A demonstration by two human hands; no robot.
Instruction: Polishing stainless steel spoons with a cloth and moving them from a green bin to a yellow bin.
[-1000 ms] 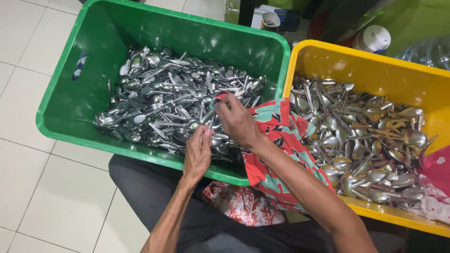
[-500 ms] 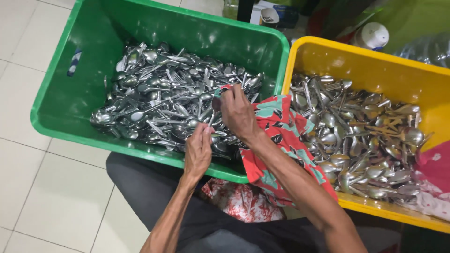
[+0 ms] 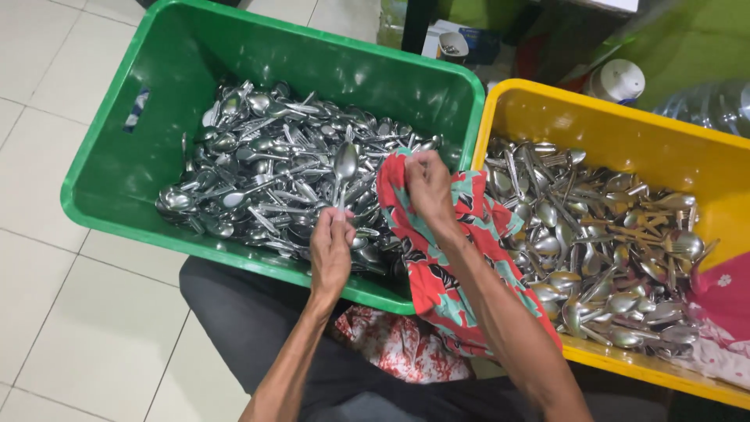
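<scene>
left hand [image 3: 330,254] pinches 1 spoon [image 3: 344,166] | right hand [image 3: 428,187] grips 1 cloth [image 3: 437,258] | 2 bins, cutlery uncountable

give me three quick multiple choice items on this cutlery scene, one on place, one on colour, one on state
1. Where does the red patterned cloth lie?
A. Draped over the rims where the two bins meet
B. On the tiled floor
C. Folded on a shelf

2. What colour is the plastic bin on the right?
A. Blue
B. Yellow
C. White

3. How does the left hand hold the metal spoon?
A. Bowl down
B. Lying flat on the palm
C. By its handle, bowl up

Answers: 1 A, the cloth hangs across the green plastic bin edge and the yellow one, under the right hand. 2 B, its walls are yellow. 3 C, the spoon's bowl stands above the fingers.
</scene>
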